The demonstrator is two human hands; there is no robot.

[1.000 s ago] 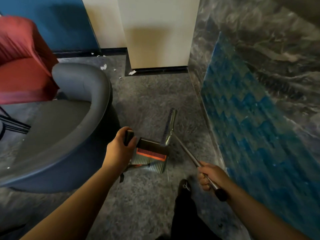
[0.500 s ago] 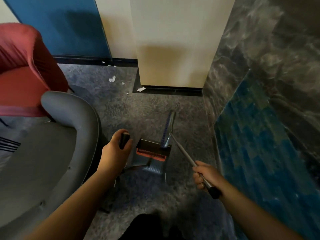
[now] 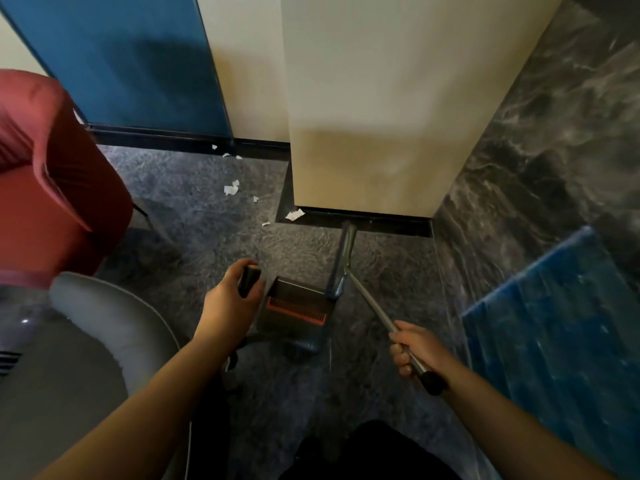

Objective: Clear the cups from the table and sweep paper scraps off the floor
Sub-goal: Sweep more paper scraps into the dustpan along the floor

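Paper scraps (image 3: 231, 188) were all unswept on the floor (image 3: 194, 230), just ahead of the left hand (image 3: 230, 299) gripping the dustpan (image 3: 298, 306); right hand (image 3: 414, 349) clutched the broom (image 3: 372, 306).

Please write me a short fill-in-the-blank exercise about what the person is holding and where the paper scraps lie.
1. The left hand grips the handle of the ____.
2. The right hand holds the metal handle of the ____.
3. The white paper scraps lie on the ____.
4. The chair beyond the grey chair is ____.

Missing words: dustpan; broom; floor; red
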